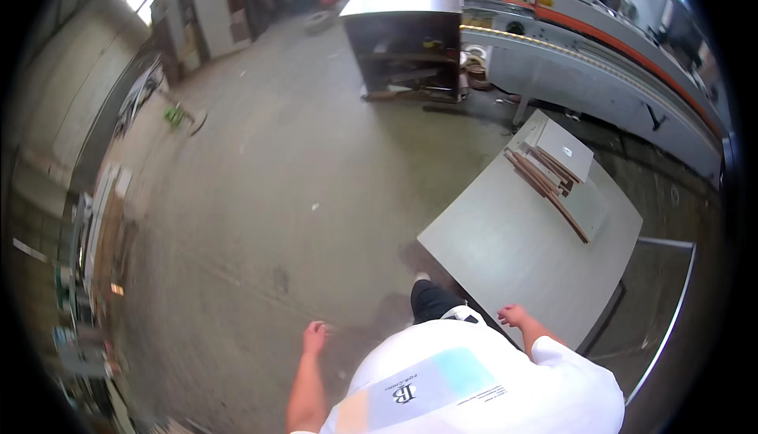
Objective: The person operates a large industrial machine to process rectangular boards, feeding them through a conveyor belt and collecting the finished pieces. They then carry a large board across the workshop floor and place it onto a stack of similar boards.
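Free room over floor (260, 197) before left fingers (318, 327), pale panel (505, 237) as obstacle near right fingers (505, 313)

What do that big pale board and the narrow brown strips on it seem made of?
Large pale flat board: probably laminated wood panel, smooth, from its even, plain face. Narrow brown strips: perhaps wood or fibreboard, matt, judging by colour; no grain shows.

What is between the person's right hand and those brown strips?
In the head view, only the pale surface of the big board shows between the right hand and the brown strips; nothing else lies there.
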Demonstrator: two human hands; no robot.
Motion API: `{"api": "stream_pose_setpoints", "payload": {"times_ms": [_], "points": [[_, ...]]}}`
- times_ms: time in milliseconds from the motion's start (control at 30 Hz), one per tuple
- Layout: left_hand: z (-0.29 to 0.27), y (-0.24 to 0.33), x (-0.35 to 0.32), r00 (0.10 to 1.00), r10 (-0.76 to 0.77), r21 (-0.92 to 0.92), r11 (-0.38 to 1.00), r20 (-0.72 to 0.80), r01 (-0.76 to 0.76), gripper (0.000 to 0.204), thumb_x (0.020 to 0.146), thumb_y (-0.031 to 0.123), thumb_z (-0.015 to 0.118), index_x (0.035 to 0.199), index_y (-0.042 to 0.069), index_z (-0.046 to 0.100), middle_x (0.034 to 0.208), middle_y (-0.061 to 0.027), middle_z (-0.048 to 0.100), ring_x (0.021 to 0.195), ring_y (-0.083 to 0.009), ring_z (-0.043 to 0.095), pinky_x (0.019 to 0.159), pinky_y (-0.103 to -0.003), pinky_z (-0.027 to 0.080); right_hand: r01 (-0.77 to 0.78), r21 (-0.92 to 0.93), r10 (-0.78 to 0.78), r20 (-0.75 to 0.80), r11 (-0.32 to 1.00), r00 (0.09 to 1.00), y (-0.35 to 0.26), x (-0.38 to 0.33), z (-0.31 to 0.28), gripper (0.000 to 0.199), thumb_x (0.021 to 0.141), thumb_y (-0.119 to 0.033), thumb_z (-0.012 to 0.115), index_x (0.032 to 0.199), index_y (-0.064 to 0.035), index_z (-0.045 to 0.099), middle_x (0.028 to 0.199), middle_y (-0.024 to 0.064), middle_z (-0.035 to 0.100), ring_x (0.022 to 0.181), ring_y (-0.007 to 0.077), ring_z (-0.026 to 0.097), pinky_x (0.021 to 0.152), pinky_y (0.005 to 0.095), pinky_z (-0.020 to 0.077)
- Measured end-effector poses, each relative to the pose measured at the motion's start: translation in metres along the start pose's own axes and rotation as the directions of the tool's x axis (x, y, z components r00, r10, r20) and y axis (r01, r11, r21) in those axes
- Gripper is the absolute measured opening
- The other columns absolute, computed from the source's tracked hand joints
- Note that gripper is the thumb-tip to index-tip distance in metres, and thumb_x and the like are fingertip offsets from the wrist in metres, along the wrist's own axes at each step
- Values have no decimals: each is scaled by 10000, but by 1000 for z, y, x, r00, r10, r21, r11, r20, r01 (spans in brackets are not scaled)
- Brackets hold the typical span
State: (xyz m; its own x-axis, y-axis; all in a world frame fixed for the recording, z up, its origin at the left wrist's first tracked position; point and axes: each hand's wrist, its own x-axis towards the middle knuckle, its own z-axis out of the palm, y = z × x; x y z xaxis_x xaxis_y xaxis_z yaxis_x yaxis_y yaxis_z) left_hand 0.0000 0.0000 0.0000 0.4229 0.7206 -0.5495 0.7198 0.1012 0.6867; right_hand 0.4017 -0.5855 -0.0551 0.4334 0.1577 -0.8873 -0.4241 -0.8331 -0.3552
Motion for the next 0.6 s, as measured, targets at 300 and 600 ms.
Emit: {"api": "stream_pose_setpoints", "payload": {"times_ms": [300, 600], "points": [[-55, 178, 224, 985, -163, 142, 978, 63, 152, 258, 948, 198, 646, 1137, 40, 722, 1072, -144, 756, 933, -228, 733, 842, -361, 581, -143, -47, 146, 69, 989, 987, -172, 100, 134, 525, 868, -425, 725, 1278, -97, 722, 1416, 173, 633, 1353, 328, 564, 1120, 438, 439], [46, 361, 443, 896, -124, 453, 887, 426, -93, 349, 935, 286, 644, 1198, 70, 721, 1165, -151, 738, 1061, -279, 702, 925, -396, 555, 521, 310, -448, -278, 795, 850, -663, 139, -114, 297, 1007, -325, 647, 1115, -61, 729, 1032, 43, 754, 887, 140, 722, 811, 304, 555]]}}
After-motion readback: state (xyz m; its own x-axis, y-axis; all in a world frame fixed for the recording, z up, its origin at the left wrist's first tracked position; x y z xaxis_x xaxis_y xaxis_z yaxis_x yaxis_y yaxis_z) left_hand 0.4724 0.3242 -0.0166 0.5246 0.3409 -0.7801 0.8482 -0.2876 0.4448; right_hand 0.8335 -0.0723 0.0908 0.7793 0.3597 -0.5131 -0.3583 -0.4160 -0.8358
